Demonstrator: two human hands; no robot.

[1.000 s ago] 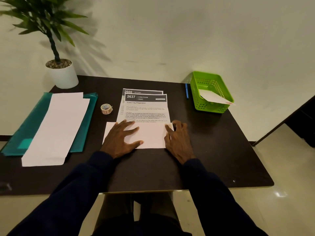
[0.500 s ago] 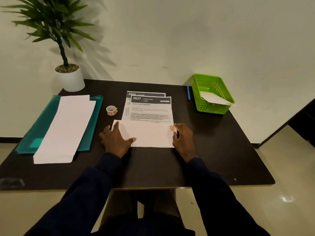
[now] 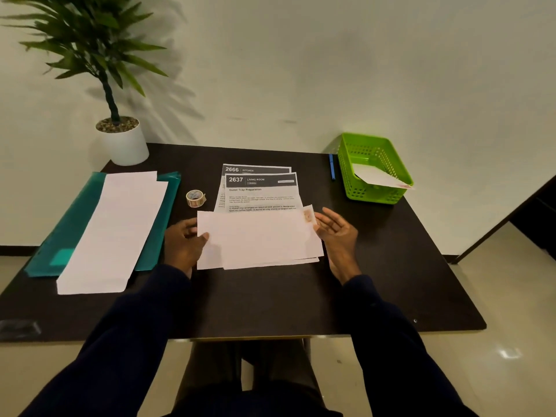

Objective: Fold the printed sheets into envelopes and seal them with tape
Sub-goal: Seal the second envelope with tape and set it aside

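One view only, head camera, with both hands at centre frame

- Folded sheet point(image 3: 258, 239): blank side up, centre of frame, over the dark table point(image 3: 391, 272). Cannot tell whether it lies flat or is lifted slightly. Layers are a little offset along the lower edge.
- Left hand point(image 3: 183, 245): grips the folded sheet's left edge, thumb curled on top, fingers tucked under the paper.
- Right hand point(image 3: 337, 233): just beside the folded sheet's right edge, palm turned inward, fingers straight and slightly apart, holding nothing. Cannot tell whether it touches the paper.
- Strip of tape point(image 3: 307, 216): small, on the folded sheet's upper right corner.
- Above the folded sheet in frame and partly covered by it is a printed sheet headed "2637 LIVING ROOM" point(image 3: 261, 191). It overlaps a second printed sheet headed "2666 KITCHEN" point(image 3: 255, 169).
- Tape roll point(image 3: 195, 198): left of the printed sheets, just above the left hand.
- Left of frame: teal folder point(image 3: 75, 218) flat on the table, long white sheets point(image 3: 117, 230) stacked on it.
- Upper left: potted plant point(image 3: 120, 139) in a white pot at the table corner.
- Upper right: green basket point(image 3: 373, 194) holds one white envelope point(image 3: 379, 176) that reaches over the right rim. A blue pen point(image 3: 332, 167) lies just left of the basket.
- Lower frame: dark sleeves
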